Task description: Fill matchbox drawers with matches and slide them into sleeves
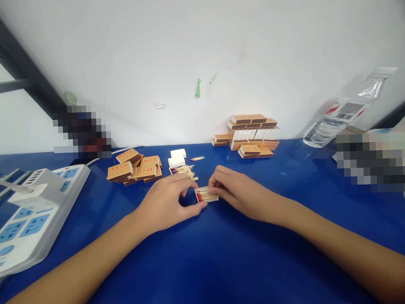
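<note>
A small white matchbox tray [207,199] lies on the blue table between my hands, holding several red-tipped matches [204,196]. My left hand [172,198] grips its left end, with the thumb along the near side and the index finger at the far side. From the right, my right hand [232,189] has its fingers pinched over the plain ends of the matches inside the tray. Just beyond my left hand is a loose heap of matches [186,170], partly hidden by my fingers. Two white trays or wrappers [176,161] stand beside that heap.
Closed matchboxes [146,171] are piled at the left. More matchboxes [250,144] are stacked against the wall at the right. A few stray matches [198,158] lie behind the heap. A power strip [55,219] sits far left, and a plastic bottle [343,111] stands far right.
</note>
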`<move>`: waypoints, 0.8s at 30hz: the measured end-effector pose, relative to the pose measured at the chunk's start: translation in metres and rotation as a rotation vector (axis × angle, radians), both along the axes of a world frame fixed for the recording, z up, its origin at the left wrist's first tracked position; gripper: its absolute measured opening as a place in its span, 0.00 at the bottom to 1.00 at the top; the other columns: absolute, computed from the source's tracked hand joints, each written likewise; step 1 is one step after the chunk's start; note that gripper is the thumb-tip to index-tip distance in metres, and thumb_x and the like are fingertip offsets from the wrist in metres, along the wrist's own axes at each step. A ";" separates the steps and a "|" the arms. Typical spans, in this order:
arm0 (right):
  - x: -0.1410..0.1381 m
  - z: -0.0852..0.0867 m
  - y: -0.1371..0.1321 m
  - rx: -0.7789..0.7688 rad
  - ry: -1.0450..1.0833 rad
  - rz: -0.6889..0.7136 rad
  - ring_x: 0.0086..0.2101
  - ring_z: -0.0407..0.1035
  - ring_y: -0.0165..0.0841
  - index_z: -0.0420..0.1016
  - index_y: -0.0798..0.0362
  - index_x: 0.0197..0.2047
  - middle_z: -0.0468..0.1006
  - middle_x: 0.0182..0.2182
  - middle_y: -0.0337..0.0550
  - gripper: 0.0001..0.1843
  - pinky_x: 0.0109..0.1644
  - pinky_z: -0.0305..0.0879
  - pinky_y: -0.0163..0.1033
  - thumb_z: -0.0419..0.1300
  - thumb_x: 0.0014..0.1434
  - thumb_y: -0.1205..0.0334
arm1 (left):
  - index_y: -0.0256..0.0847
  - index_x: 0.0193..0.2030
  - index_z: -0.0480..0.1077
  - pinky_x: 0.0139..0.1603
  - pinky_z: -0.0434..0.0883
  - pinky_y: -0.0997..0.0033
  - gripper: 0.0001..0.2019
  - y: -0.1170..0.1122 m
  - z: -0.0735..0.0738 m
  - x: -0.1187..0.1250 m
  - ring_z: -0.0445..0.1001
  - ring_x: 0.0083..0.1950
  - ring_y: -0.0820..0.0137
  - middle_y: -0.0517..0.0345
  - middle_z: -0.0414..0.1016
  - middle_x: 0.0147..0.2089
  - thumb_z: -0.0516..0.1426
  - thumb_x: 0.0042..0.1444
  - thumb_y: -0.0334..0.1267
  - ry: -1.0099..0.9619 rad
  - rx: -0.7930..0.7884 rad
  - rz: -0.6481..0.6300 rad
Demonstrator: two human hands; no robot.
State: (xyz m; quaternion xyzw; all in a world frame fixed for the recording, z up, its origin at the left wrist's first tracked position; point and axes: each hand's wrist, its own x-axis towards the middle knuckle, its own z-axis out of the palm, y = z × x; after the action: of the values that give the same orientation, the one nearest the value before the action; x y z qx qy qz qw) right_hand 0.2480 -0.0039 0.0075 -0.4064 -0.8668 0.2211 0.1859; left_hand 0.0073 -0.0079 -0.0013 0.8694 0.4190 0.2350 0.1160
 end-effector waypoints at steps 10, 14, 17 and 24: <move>0.008 -0.003 0.013 0.111 0.078 -0.036 0.34 0.67 0.32 0.77 0.50 0.42 0.73 0.37 0.40 0.08 0.39 0.63 0.39 0.58 0.72 0.59 | 0.43 0.45 0.79 0.34 0.64 0.69 0.15 -0.002 0.001 0.000 0.69 0.32 0.71 0.62 0.70 0.31 0.66 0.59 0.51 -0.023 0.001 -0.039; 0.008 -0.008 0.050 0.165 0.094 -0.131 0.32 0.66 0.31 0.78 0.52 0.44 0.73 0.37 0.41 0.06 0.40 0.64 0.39 0.62 0.68 0.60 | 0.43 0.46 0.78 0.35 0.66 0.69 0.14 -0.006 0.000 0.002 0.71 0.34 0.70 0.61 0.72 0.34 0.66 0.59 0.49 -0.037 -0.006 -0.099; -0.001 -0.012 0.085 0.134 0.051 -0.093 0.32 0.67 0.31 0.78 0.54 0.46 0.75 0.39 0.43 0.07 0.42 0.65 0.40 0.63 0.66 0.63 | 0.43 0.45 0.78 0.34 0.66 0.69 0.14 -0.009 0.001 0.003 0.72 0.34 0.70 0.60 0.74 0.35 0.66 0.59 0.50 -0.029 -0.020 -0.129; -0.028 -0.005 0.122 0.101 -0.068 -0.061 0.35 0.71 0.35 0.79 0.55 0.37 0.79 0.35 0.47 0.06 0.41 0.65 0.40 0.65 0.63 0.62 | 0.43 0.47 0.78 0.35 0.66 0.68 0.15 -0.008 0.001 0.001 0.71 0.33 0.70 0.61 0.73 0.34 0.65 0.59 0.49 -0.034 0.002 -0.118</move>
State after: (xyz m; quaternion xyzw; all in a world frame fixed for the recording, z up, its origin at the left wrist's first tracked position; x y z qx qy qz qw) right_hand 0.2199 0.1183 0.0022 -0.4299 -0.8699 0.1576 0.1833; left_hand 0.0079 -0.0158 -0.0008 0.8886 0.3645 0.2430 0.1358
